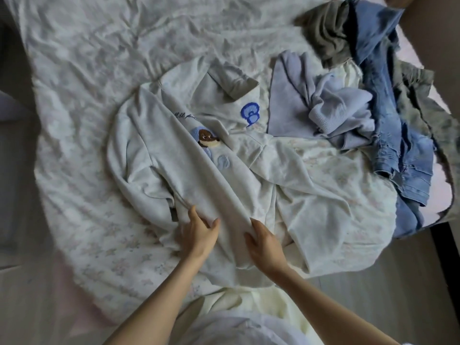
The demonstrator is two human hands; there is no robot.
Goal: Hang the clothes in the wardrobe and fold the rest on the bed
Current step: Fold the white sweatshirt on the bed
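**Operator:** Sweatshirt (pixel 199 175), pale grey-white, lies spread on the bed (pixel 82 78) just in front of me; one side is folded over the front, half covering a brown-and-blue animal patch (pixel 207 141); a blue embroidered motif (pixel 250 113) shows near the collar.

**Colleague:** And the hands?

**Operator:** Both are on the near end of that folded strip; my left hand (pixel 199 231) grips the fabric edge, thumb out to the right, fingers curled down into the cloth; my right hand (pixel 265 241) holds the strip's other edge, thumb up along it; its fingers are tucked under the cloth, so I cannot tell how they lie.

**Colleague:** What else is on the bed?

**Operator:** A lavender garment (pixel 323 108) is crumpled just right of the sweatshirt, touching it; beyond that, blue jeans (pixel 398 135) run along the bed's right edge, over an olive-grey garment (pixel 328 36) bunched at the far right; the bedsheet is pale with a faint floral print, heavily creased; a cream cloth (pixel 263 302) hangs near my body.
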